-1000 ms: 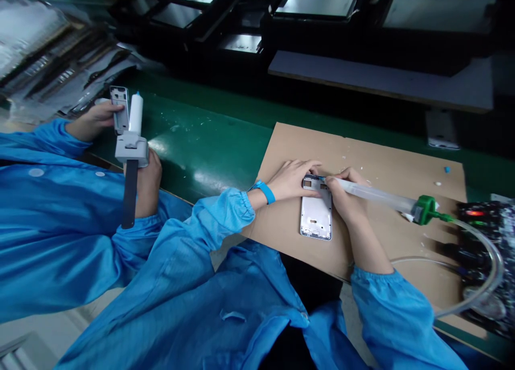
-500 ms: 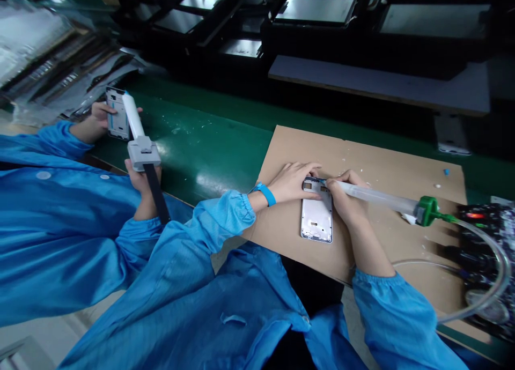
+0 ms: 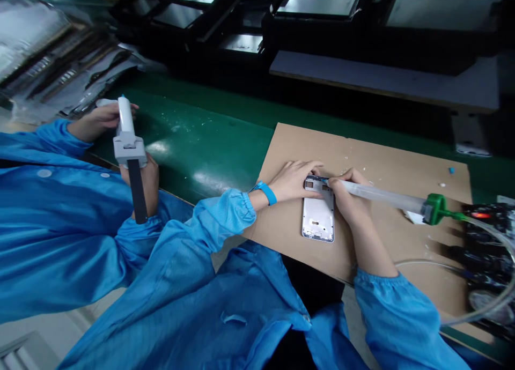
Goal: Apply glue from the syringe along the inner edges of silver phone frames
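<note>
A silver phone frame (image 3: 317, 220) lies flat on a sheet of cardboard (image 3: 374, 161). My left hand (image 3: 295, 179) grips its upper left side, thumb across the face and fingers along the top edge. In my right hand (image 3: 348, 195) is a clear dispensing syringe (image 3: 386, 195), held like a pen and slanting out to the right. Its tip meets or nearly meets the frame's upper right part; the exact contact is too small to tell. A green cap (image 3: 435, 209) closes the syringe's back end, and a clear tube (image 3: 488, 228) leads off from it.
To the left, a co-worker's hands (image 3: 147, 182) hold a grey and white glue gun (image 3: 129, 147) above the green tabletop (image 3: 209, 145). Dark equipment (image 3: 488, 257) with a red light stands at the right. A raised shelf board (image 3: 374, 83) runs along the back.
The co-worker's glue gun has swung more upright and left, and their phone frame has tilted out of sight. My hands, syringe and frame look nearly the same; the view has shifted slightly.
</note>
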### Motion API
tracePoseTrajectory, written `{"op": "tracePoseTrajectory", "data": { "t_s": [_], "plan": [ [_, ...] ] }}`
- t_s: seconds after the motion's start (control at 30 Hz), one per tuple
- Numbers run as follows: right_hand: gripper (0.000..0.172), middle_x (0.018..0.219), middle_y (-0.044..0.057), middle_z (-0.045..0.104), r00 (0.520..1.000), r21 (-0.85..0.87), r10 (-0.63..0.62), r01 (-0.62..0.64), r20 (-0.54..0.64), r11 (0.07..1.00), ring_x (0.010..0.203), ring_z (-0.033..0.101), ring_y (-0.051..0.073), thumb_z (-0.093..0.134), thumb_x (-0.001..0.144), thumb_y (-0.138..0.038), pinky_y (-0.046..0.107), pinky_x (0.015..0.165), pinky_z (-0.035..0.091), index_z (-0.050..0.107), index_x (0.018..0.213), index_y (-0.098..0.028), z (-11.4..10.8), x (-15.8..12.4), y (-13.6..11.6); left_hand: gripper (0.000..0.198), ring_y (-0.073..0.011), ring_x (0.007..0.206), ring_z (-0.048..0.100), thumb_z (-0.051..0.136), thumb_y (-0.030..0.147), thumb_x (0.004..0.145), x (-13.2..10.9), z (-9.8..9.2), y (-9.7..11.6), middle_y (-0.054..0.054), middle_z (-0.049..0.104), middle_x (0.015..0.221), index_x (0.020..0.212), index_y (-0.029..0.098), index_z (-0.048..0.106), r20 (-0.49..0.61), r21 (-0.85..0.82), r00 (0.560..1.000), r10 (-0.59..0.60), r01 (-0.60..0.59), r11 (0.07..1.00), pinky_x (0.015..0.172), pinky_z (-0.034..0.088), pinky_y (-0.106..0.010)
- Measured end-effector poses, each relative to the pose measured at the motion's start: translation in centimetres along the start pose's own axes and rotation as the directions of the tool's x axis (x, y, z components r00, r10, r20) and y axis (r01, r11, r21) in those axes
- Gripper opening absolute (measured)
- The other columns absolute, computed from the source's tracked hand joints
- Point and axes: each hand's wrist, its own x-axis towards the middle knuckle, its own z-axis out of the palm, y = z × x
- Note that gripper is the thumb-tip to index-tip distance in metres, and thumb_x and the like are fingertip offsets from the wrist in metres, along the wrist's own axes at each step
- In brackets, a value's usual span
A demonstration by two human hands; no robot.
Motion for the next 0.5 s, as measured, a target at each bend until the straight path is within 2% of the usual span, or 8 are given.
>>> {"op": "tracePoseTrajectory", "data": {
  "t_s": [0.5],
  "plan": [
    [0.028,0.067,0.001,0.058,1.000,-0.013,-0.005,0.005,-0.002,1.000,0.064,0.050,0.023,0.073,0.078,-0.047,0.037,0.060,0.045,0.053,0.069,-0.029,0.10,0.00,-0.37,0.086,-0.0328,0.145,0.063,0.095,0.050,0.091,0.09,0.09,-0.12,-0.004,0.075,0.150,0.164,0.034,0.053,0.005,-0.004,1.000,0.000,0.000,1.000,0.125,0.042,-0.051]
  ]
}}
